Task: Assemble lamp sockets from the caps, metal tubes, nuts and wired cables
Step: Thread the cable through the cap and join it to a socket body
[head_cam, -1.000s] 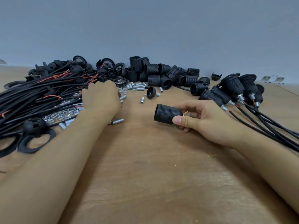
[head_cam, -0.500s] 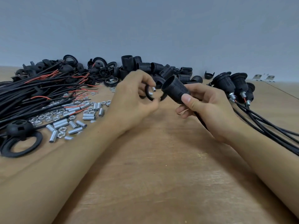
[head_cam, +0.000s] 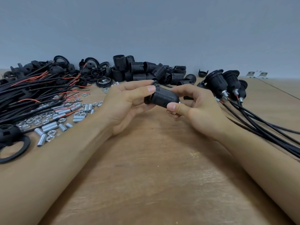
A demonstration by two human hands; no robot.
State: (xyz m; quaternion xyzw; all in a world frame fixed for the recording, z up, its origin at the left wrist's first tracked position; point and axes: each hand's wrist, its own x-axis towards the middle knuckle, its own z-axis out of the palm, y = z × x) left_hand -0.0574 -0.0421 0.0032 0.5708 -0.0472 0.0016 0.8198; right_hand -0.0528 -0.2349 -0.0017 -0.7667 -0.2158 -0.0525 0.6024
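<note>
- Socket body [head_cam: 164,98] sits mid-air at centre, pinched between left hand [head_cam: 128,104] and right hand [head_cam: 194,109].
- Ring [head_cam: 153,83], at its 10 o'clock end, may cross-thread if tilted.

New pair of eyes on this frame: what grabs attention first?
Dead centre, both hands meet above the table: the left hand and right hand grip a black threaded socket with a ring at its left end. Far left sprawls a heap of black cables with metal tubes beside it; at right lie finished sockets.
</note>
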